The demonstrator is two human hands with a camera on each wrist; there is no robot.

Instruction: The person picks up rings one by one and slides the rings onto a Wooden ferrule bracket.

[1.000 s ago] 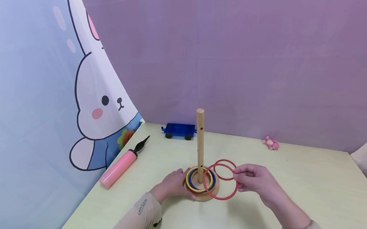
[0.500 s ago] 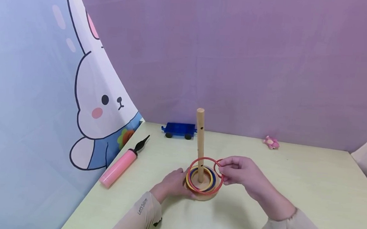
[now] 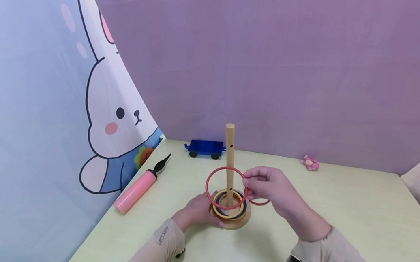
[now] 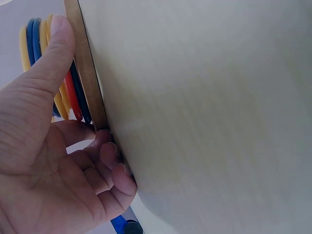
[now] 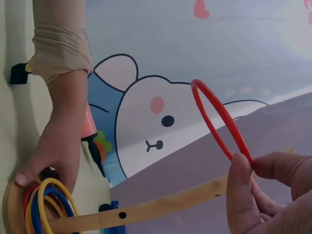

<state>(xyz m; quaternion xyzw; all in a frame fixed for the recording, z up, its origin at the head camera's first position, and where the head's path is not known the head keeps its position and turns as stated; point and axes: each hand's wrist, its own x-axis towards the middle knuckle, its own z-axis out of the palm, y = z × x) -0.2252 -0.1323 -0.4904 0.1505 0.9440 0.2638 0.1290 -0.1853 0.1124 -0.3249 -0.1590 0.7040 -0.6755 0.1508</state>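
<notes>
My left hand (image 3: 198, 210) grips the round base (image 3: 239, 223) of a wooden ring-toss stand. In the left wrist view its thumb lies along the stacked rings (image 4: 33, 41) and its fingers curl at the base's edge. Yellow, blue and red rings lie round the foot of the upright peg (image 3: 230, 148). Between thumb and fingertips, my right hand (image 3: 270, 188) pinches a red ring (image 3: 206, 184). This ring overlaps the peg in the head view, but the right wrist view shows it beside the peg. A second red ring (image 3: 260, 204) is partly hidden behind the right hand.
A pink hand pump (image 3: 136, 193) with a black nozzle lies at the left. A blue toy wagon (image 3: 206, 147) and a small pink toy animal (image 3: 310, 163) stand along the table's back edge. Purple cloth (image 3: 309, 73) hangs behind.
My right hand has moved left and upward with the red ring, from beside the stand to in front of the peg. The left hand has stayed on the base.
</notes>
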